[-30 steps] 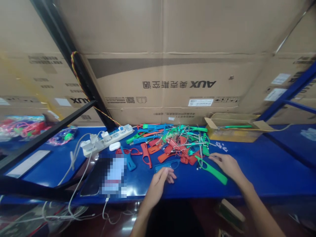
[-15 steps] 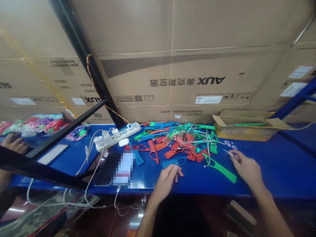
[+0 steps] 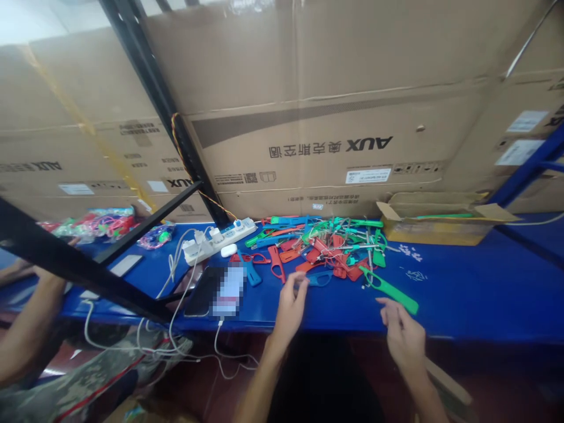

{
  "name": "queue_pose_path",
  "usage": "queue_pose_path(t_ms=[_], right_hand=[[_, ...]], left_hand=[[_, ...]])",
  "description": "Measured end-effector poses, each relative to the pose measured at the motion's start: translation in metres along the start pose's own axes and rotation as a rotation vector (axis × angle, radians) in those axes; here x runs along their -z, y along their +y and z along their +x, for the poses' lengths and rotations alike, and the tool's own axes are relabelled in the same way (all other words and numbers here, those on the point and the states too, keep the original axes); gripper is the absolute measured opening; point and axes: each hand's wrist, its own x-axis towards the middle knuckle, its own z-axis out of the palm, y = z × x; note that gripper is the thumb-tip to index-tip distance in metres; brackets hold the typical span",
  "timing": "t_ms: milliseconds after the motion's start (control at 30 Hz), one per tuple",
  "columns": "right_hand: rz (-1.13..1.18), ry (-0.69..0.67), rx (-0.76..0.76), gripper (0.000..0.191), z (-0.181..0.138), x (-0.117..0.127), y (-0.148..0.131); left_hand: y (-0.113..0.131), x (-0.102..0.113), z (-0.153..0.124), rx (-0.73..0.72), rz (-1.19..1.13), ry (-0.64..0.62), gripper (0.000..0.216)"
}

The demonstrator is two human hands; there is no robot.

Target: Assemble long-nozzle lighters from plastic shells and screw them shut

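My left hand (image 3: 291, 301) is closed in a loose pinch just in front of the blue lighter casing (image 3: 319, 278); anything between its fingertips is too small or hidden to make out. Close to the table's front edge, my right hand (image 3: 404, 330) is held with its fingers drawn together, slightly blurred, and what they may hold does not show. Beyond it lies a green long-neck lighter casing (image 3: 393, 292) with a finger loop. A tangled heap of red, green and blue lighter parts (image 3: 335, 247) with metal rods and wires spreads behind both hands.
Small white pieces (image 3: 409, 252) and thin pins (image 3: 416, 275) lie right of the heap. An opened carton (image 3: 434, 232) stands behind them. To the left are a power strip (image 3: 220, 242), a phone (image 3: 228, 291) and cables. A co-worker's arms (image 3: 33, 317) show beyond the black frame.
My right hand has come back leftward from the small pieces toward the front edge; the thin metal item at its fingertips no longer shows. My left hand has closed and risen slightly. The view has shifted.
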Motion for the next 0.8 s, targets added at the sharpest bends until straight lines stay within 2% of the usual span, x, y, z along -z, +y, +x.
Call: queue_pose_path(t_ms=[100,233,433,567,700,800], right_hand=[[0.080,-0.158,0.037,0.063,0.017,-0.002,-0.007],[0.144,-0.330,0.063,0.061,0.030,-0.007,-0.013],[0.155,-0.347,0.018,0.063,0.028,-0.008,-0.008],[0.153,-0.347,-0.010,0.064,0.029,-0.007,-0.006],[0.144,-0.340,-0.036,0.066,0.029,-0.007,-0.006],[0.134,-0.354,-0.047,0.066,0.030,-0.007,-0.006]], left_hand=[[-0.007,0.013,0.019,-0.040,0.176,0.131,0.025],[-0.018,0.027,0.042,0.001,0.370,0.235,0.032],[-0.024,0.040,0.059,0.092,0.519,0.265,0.036],[-0.022,0.061,0.067,0.142,0.513,0.258,0.031],[-0.013,0.087,0.051,0.117,0.450,0.301,0.027],[-0.001,0.088,0.019,0.053,0.372,0.263,0.030]])
